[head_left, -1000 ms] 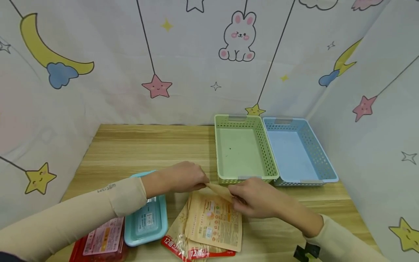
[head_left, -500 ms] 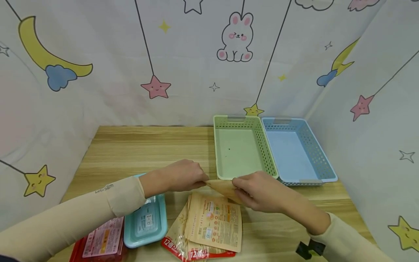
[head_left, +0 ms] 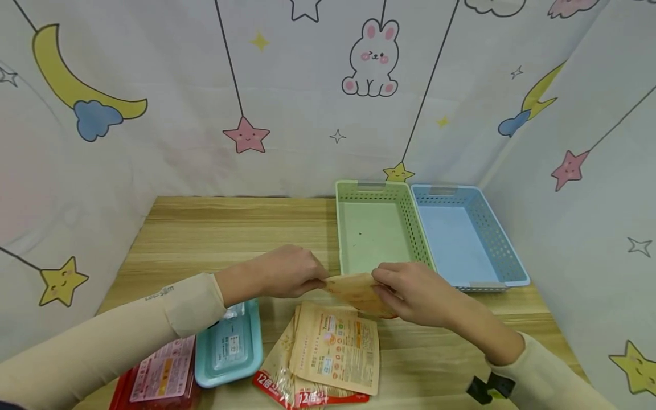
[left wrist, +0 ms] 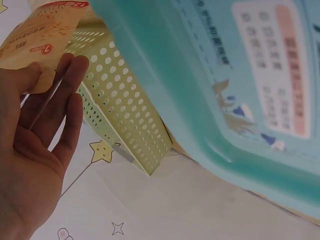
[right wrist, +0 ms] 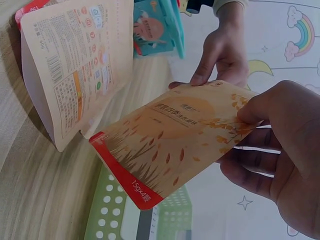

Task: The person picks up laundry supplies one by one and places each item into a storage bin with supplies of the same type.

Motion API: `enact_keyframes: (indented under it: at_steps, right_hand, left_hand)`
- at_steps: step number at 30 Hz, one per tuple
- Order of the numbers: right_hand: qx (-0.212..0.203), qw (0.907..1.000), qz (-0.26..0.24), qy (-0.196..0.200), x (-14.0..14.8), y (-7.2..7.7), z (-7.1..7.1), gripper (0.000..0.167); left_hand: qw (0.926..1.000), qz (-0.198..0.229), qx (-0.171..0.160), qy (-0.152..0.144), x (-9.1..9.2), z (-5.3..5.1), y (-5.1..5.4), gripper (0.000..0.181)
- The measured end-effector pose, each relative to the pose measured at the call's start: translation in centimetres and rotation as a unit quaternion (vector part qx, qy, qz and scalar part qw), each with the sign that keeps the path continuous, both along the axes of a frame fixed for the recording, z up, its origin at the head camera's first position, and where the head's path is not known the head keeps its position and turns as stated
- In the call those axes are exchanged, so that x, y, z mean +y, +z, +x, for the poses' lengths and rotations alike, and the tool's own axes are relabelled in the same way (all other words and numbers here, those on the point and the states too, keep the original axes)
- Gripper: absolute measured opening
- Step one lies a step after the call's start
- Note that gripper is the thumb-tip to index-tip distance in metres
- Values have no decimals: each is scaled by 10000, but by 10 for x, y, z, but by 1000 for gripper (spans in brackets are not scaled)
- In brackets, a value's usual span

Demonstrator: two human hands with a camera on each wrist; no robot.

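Above the wooden table, my two hands stretch a flat tan pouch (head_left: 356,291) between them. My left hand (head_left: 294,273) pinches one corner with thumb and fingers. At the opposite corner, my right hand (head_left: 420,296) grips the edge, its thumb on the printed face. In the right wrist view this pouch (right wrist: 170,135) shows leaf drawings and a red end band. Just below the hands lies an overlapping pile of similar tan pouches (head_left: 335,353), some with red bands. Under my left forearm sits a turquoise tub (head_left: 230,341), partly covered by the sleeve.
Behind my right hand stands a green perforated basket (head_left: 374,239), with a light blue basket (head_left: 451,239) beside it. A red package with a pink label (head_left: 161,376) lies at the front left. A printed cloth (head_left: 297,102) hangs behind the table.
Both hands have lifted slightly, raising the pouch off the pile. The right hand has shifted up and to the right, and more of the pouch's face shows.
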State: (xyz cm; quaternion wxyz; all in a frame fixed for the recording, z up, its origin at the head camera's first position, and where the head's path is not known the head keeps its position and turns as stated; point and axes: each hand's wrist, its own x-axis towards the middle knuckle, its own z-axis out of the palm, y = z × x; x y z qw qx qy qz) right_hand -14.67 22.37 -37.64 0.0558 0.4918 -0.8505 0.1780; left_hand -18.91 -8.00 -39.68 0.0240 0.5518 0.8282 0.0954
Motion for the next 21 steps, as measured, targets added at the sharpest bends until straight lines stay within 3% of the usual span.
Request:
enact_keyframes:
  at_steps: [6, 13, 21]
  right_hand:
    - [-171, 9996, -175, -145, 2, 6, -2, 34]
    - [-528, 9962, -339, -602, 6, 11, -2, 37]
    - [-905, 9890, -997, -619, 12, 16, -4, 29]
  left_hand:
    - [9997, 158, -161, -31, -2, -3, 6, 26]
    - [9986, 296, -445, 15, -5, -9, 25, 30]
    - [9951, 596, -780, 139, -7, -14, 48, 28]
